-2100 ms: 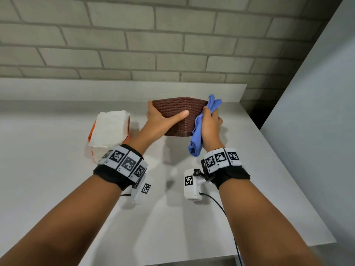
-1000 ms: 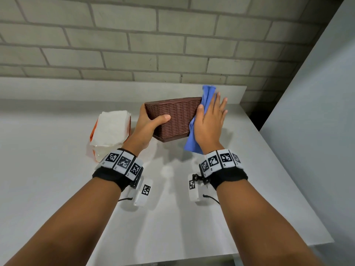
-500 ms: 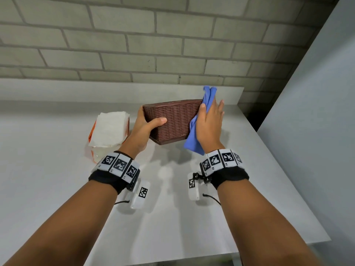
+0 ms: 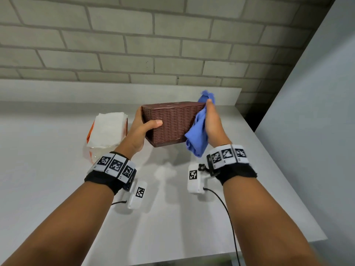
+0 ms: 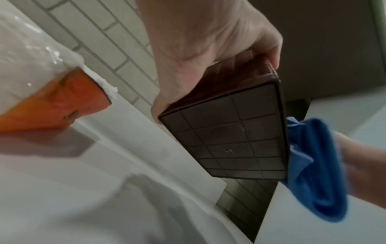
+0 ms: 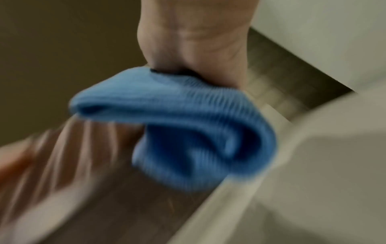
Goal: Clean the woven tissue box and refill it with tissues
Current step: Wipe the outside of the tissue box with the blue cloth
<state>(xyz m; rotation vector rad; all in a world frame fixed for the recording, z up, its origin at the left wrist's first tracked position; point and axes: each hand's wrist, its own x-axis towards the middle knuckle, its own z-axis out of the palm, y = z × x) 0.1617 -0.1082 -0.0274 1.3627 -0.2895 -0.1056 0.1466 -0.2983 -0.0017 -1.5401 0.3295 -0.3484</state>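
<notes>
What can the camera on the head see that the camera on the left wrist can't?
Only the head view shows the woven side of the tissue box, its top, both marker wristbands and the whole white table. Only the left wrist view shows the box's flat gridded bottom, lifted off the table. Both show the left hand gripping the box's end, the right hand pressing the blue cloth against the other end, the tissue pack and the brick wall.
</notes>
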